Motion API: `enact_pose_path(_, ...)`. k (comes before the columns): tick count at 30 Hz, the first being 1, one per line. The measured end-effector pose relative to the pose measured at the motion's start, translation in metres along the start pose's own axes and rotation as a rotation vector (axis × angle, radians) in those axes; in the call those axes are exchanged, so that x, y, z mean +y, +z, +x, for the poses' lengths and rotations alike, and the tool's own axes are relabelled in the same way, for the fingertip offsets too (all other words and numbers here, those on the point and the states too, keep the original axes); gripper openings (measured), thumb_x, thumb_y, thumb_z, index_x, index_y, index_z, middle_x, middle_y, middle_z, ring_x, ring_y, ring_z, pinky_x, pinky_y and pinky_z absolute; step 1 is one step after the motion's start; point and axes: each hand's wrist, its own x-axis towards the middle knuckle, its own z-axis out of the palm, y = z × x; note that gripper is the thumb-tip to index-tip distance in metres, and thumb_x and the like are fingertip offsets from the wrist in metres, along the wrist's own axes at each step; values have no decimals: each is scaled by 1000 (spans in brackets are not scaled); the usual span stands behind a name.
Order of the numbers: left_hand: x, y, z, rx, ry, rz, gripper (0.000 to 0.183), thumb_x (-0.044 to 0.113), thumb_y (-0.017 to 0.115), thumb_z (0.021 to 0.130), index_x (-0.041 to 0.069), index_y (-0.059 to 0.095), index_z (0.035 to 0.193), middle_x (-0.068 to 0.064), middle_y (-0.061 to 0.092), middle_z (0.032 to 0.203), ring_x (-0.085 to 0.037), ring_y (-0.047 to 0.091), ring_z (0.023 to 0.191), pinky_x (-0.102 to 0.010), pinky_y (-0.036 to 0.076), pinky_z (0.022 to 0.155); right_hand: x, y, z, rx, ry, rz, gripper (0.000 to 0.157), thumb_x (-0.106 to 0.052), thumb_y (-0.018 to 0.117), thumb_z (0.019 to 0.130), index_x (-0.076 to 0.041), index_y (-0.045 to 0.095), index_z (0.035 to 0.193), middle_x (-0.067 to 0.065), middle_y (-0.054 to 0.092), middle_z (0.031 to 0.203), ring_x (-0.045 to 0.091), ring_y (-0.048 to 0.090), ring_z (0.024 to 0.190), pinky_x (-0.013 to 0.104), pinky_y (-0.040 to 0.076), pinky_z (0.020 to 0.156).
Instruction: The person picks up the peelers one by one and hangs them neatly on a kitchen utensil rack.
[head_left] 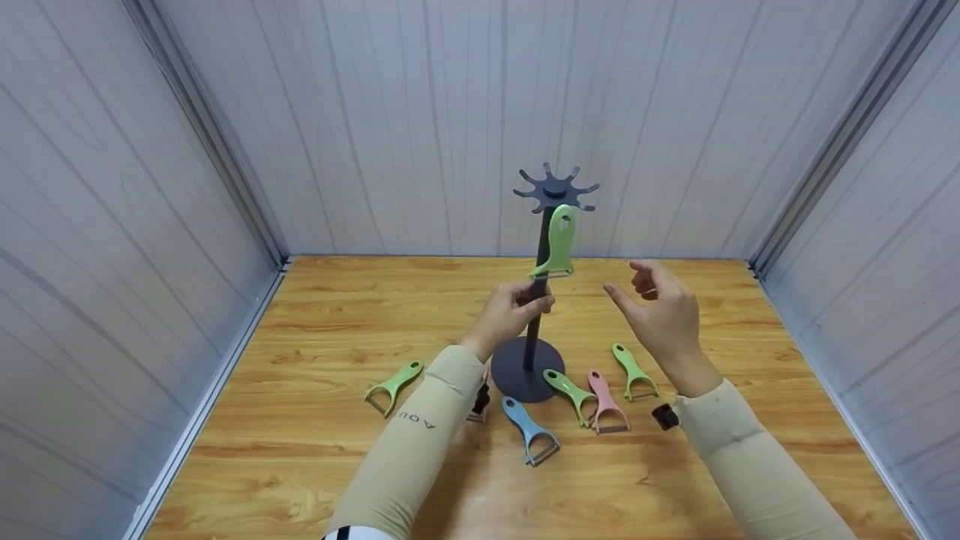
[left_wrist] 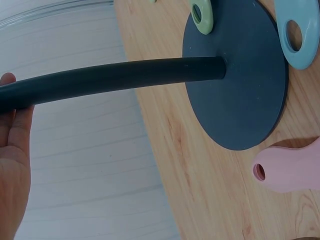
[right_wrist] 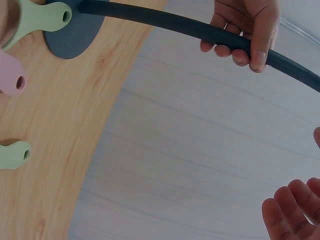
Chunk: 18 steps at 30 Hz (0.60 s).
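A dark stand with a hooked star-shaped top (head_left: 553, 189) rises from a round base (head_left: 510, 375). My left hand (head_left: 511, 311) grips its pole (left_wrist: 125, 77) partway up; in the right wrist view the thumb and fingers of that left hand (right_wrist: 245, 30) wrap the pole. One green peeler (head_left: 561, 244) hangs by its handle hole from the front of the top, just above the left hand. To the right of the pole my right hand (head_left: 667, 311) is in the air, thumb and fingers apart, holding nothing; only part of this right hand (right_wrist: 295, 207) shows in its wrist view.
Around the base lie a blue peeler (head_left: 529, 431), a pink peeler (head_left: 606, 405), and green peelers at the left (head_left: 394, 386), centre (head_left: 570, 396) and right (head_left: 634, 373). Another peeler is mostly hidden under my left forearm. Pale panel walls (head_left: 405, 127) enclose the wooden table (head_left: 300, 337).
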Motion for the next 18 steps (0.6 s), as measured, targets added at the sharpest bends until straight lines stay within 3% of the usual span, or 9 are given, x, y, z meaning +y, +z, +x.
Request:
enact_pose_path(10, -1, -1, 0, -4, 18, -37, 17, 29, 68, 94, 12, 70, 92, -8, 72, 89, -18, 67, 83, -45, 56, 80, 20, 0, -12, -42, 35, -43, 42, -30, 81, 82, -1, 68, 110, 12, 66, 81, 31, 65, 72, 44, 55, 66)
enact_pose_path(18, 0, -1, 0, -19, 15, -27, 17, 30, 67, 94, 14, 70, 92, -11, 72, 92, -16, 67, 84, -41, 56, 80, 34, 2, -27, -155, 88, -149, 48, -36, 79, 83, -3, 66, 115, 10, 65, 85, 29, 66, 75, 47, 55, 66)
